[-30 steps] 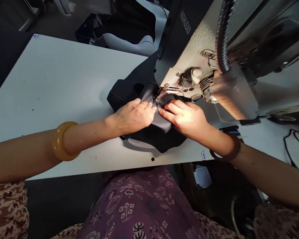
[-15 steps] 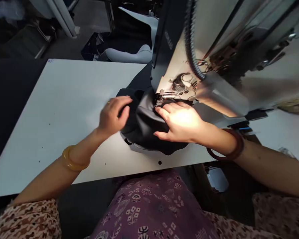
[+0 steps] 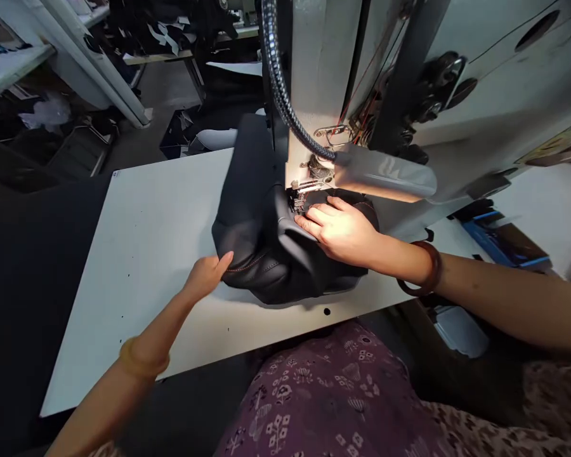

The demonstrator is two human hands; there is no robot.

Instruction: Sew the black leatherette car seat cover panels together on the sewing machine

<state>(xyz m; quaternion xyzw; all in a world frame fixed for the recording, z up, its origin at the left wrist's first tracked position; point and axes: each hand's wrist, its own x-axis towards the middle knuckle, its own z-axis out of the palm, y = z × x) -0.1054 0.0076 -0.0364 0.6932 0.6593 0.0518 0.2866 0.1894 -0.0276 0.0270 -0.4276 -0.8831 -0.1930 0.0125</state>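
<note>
Left grip [image 3: 203, 277] has the black piece [image 3: 266, 270] by its left edge, thumb on top, other fingers hidden. Right grip [image 3: 345, 233] lies on the same piece, fingertips just beside the presser foot [image 3: 296, 201]; can't tell from here if it's pinching. Piece sits bunched on the white counter [image 3: 157, 254] under the sewing machine [image 3: 314, 70], lamp [image 3: 385, 176] lighting the right knuckles.

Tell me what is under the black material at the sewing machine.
The white tabletop shows around the edges of the black material. Whatever lies under its middle is covered and cannot be seen.
</note>
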